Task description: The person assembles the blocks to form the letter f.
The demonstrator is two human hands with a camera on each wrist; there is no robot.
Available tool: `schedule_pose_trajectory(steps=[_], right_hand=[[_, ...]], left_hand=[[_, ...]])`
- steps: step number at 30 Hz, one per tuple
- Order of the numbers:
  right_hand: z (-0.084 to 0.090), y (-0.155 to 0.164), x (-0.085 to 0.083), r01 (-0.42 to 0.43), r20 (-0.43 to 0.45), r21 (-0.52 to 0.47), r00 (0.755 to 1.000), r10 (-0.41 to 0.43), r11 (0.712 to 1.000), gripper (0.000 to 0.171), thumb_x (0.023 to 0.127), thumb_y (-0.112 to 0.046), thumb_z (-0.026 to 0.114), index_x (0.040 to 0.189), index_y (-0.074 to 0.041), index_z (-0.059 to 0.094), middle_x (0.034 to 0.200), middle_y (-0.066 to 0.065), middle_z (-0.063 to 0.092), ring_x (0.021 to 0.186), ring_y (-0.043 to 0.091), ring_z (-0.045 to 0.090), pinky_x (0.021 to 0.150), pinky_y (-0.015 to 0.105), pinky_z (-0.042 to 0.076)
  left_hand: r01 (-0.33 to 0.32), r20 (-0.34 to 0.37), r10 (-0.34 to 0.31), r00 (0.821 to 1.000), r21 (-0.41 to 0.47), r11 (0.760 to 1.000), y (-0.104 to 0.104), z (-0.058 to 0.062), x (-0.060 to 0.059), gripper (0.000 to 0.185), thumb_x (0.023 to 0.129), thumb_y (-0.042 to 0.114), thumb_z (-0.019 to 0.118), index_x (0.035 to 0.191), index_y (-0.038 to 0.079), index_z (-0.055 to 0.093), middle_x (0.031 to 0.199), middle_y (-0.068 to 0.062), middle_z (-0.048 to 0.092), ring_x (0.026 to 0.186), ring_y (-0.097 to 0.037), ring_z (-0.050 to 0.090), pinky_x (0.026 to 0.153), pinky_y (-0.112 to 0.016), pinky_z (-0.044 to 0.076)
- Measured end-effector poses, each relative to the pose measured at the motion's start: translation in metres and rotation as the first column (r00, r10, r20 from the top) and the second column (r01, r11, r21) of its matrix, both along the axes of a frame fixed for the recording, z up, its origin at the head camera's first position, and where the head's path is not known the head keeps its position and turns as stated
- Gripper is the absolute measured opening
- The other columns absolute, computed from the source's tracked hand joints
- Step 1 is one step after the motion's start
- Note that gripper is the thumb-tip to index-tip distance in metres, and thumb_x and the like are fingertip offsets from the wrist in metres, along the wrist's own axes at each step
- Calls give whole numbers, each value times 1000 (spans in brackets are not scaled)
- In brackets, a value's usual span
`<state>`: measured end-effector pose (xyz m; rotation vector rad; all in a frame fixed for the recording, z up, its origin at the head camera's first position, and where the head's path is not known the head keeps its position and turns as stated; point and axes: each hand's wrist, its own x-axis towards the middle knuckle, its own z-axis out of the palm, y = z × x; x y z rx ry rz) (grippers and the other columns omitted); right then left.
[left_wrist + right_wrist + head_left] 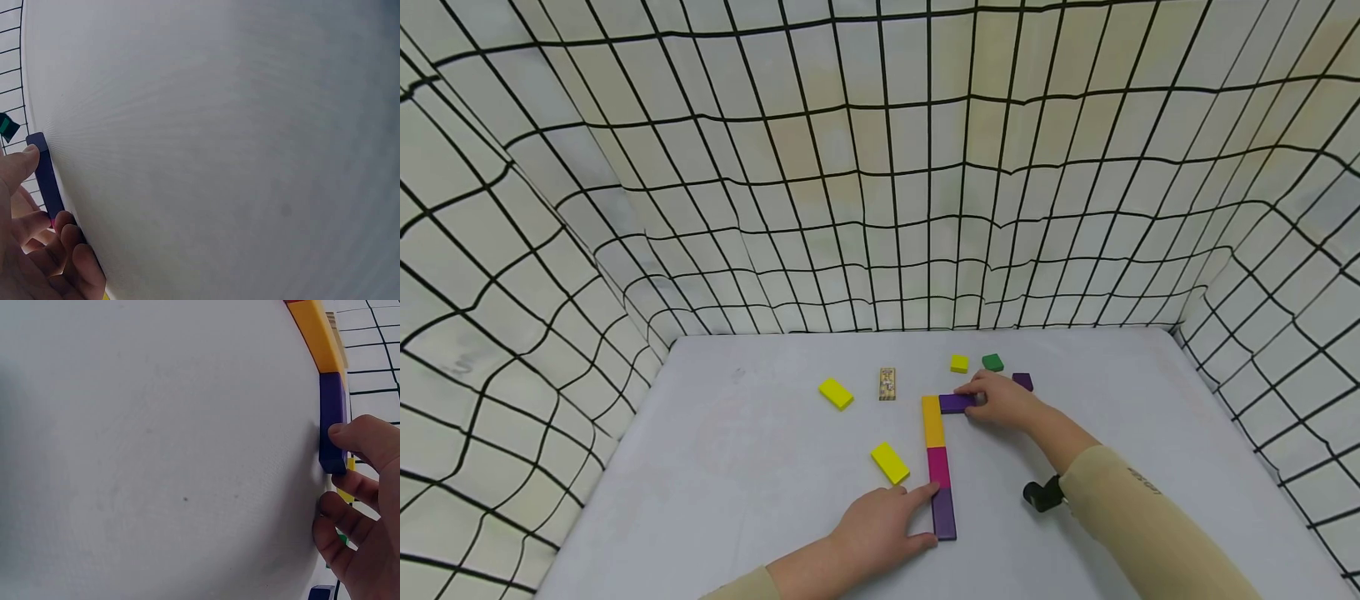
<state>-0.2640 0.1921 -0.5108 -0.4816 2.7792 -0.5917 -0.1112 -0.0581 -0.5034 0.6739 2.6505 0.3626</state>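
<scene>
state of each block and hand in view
left hand: fingers against the row's near purple block
right hand: gripping far purple block, butted against orange block
magenta block: flat, mid-row
yellow blocks: loose, flat

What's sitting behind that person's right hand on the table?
Behind the right hand lie a green block, a yellow block and a purple block. The hand covers part of the purple one.
</scene>
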Motion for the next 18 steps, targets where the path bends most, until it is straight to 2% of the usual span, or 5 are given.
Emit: schedule_pose_trajectory(steps=[18], right_hand=[[1,2,1,13,31,-46,999,-12,999,36,89,-24,75,125,-24,70,110,-1,58,91,16,53,88,36,50]], left_hand=[[-26,31,26,999,5,1000,3,1,1,64,83,57,72,141,35,55,104,-1,70,81,-13,62,76,-38,55]])
